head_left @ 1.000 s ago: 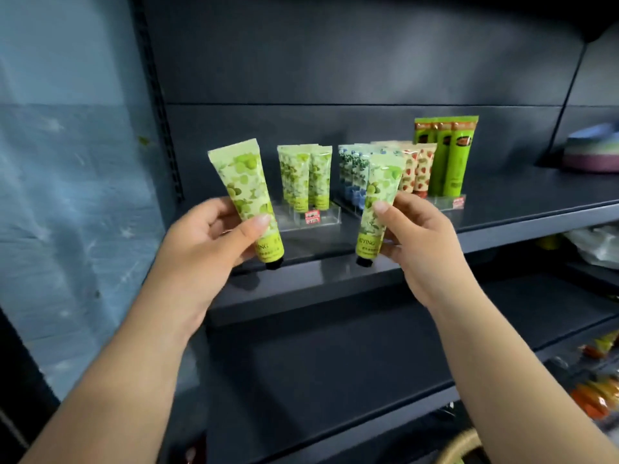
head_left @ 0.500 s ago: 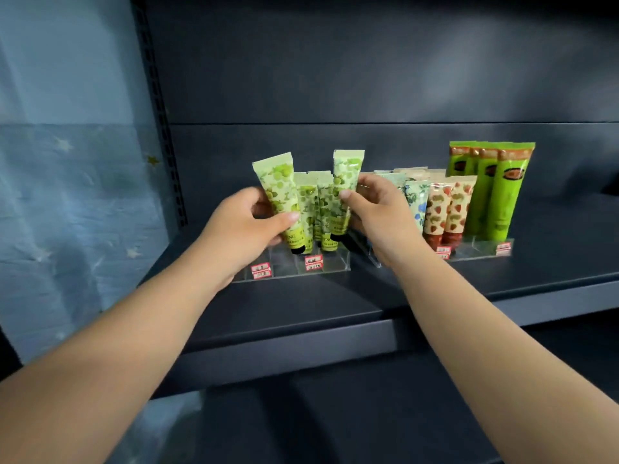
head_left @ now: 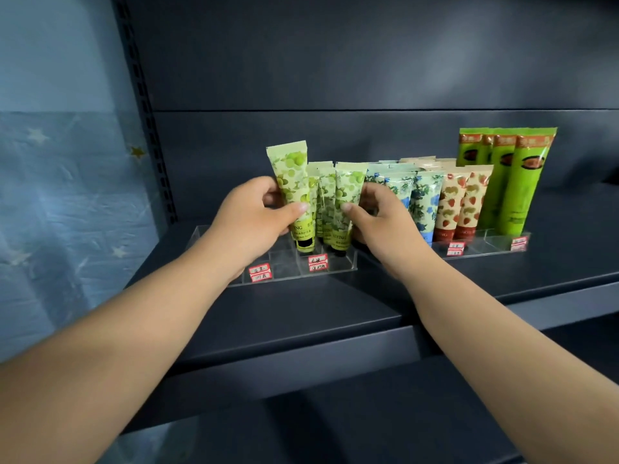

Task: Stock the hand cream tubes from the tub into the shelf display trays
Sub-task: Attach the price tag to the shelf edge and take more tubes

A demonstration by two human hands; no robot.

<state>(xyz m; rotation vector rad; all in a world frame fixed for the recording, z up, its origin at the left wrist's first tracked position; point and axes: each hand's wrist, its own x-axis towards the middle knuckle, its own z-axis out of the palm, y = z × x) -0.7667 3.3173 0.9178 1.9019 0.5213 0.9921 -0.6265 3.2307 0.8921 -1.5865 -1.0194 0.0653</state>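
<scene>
My left hand (head_left: pixel 249 222) grips a light green hand cream tube (head_left: pixel 292 182) upright, its black cap down over the clear display tray (head_left: pixel 294 274). My right hand (head_left: pixel 378 222) pinches a second green tube (head_left: pixel 346 195) whose cap stands low in the tray's right compartment. Two more green tubes (head_left: pixel 323 185) stand between and behind them. The tub is out of view.
To the right a second clear tray (head_left: pixel 495 242) holds blue floral tubes (head_left: pixel 420 202), strawberry tubes (head_left: pixel 464 202) and tall green tubes (head_left: pixel 516 182). Red price labels (head_left: pixel 260 272) mark the tray fronts. The dark shelf (head_left: pixel 301 329) juts toward me; a blue starred wall (head_left: pixel 60 195) is left.
Both hands carried their tubes from in front of the shelf edge up to the left tray and lowered them; the right tube now stands down in its compartment.
</scene>
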